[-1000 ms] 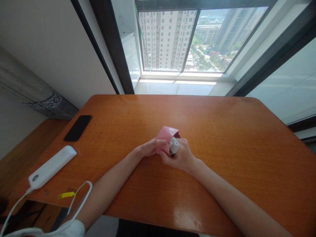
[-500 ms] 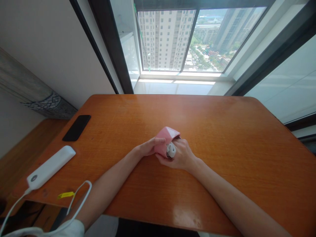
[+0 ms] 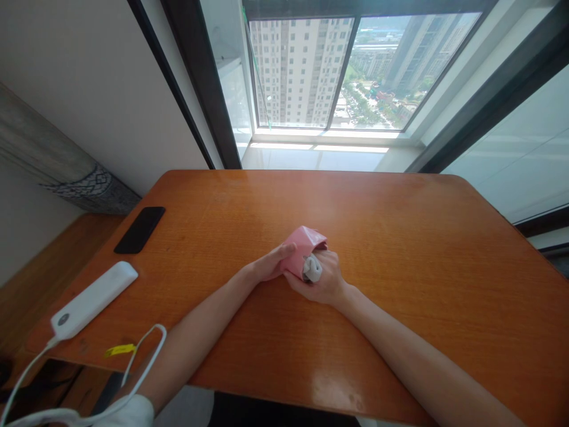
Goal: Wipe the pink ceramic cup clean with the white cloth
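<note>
A small, glossy pink pouch [image 3: 304,239] is held above the middle of the table. My left hand [image 3: 272,263] grips its left side, thumb across the front and the other fingers behind. My right hand [image 3: 328,280] is closed at the pouch's mouth on the right, its fingers partly hidden inside and its thumb underneath. Between that hand and the pouch shows a white bundled cable [image 3: 313,268], looped into a small bunch at the opening. The rest of the pouch's contents cannot be seen.
On the wooden table [image 3: 400,249], a black phone [image 3: 139,230] lies at the left. Nearer stands a white power strip [image 3: 94,300] with a white cord [image 3: 155,350] and yellow tag [image 3: 120,350] by my left forearm. A window [image 3: 302,71] is beyond the far edge.
The pouch and both hands have shifted slightly to the right. The white bundle has turned a little in the opening and my left thumb has slid slightly up the pouch.
</note>
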Available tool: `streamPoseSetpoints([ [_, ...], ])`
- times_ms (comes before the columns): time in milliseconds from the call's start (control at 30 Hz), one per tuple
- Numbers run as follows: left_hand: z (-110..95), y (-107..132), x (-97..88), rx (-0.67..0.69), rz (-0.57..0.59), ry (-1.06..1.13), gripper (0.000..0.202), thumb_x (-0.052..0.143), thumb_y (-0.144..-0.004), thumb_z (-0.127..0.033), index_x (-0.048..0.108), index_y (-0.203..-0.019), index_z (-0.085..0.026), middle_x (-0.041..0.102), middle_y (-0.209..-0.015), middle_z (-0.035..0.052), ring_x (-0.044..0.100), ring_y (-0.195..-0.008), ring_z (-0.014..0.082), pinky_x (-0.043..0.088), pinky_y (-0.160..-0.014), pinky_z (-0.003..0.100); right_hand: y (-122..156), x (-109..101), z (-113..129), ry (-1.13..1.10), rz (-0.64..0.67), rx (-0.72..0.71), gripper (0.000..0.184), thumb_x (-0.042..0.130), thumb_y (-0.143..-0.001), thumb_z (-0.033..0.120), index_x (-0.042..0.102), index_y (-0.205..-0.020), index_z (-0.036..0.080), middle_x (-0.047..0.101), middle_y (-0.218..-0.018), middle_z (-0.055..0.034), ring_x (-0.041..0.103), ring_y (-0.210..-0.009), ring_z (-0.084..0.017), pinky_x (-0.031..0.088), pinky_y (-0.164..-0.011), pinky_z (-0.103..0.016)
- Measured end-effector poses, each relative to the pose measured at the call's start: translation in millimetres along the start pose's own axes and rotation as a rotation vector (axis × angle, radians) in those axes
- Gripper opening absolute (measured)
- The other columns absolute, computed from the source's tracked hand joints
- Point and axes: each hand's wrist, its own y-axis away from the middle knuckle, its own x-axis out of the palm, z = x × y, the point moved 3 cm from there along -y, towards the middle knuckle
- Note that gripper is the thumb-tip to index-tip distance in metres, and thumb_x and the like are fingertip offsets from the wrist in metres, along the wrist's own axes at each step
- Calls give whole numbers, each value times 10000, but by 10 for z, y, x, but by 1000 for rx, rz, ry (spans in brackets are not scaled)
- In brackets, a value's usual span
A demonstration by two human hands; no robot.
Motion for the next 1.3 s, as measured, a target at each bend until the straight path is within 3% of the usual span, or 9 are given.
streamPoseSetpoints([
  [1300, -9, -18, 7, -23, -9, 5, 769, 746, -883, -680, 711, -1400, -111, 733, -1432, 198, 632, -1440, 380, 457, -1269, 464, 7, 22, -4, 16, 14, 44, 359, 773, -871, 308, 521, -623, 245, 598, -533, 28, 512, -469, -130, 367, -521, -305],
])
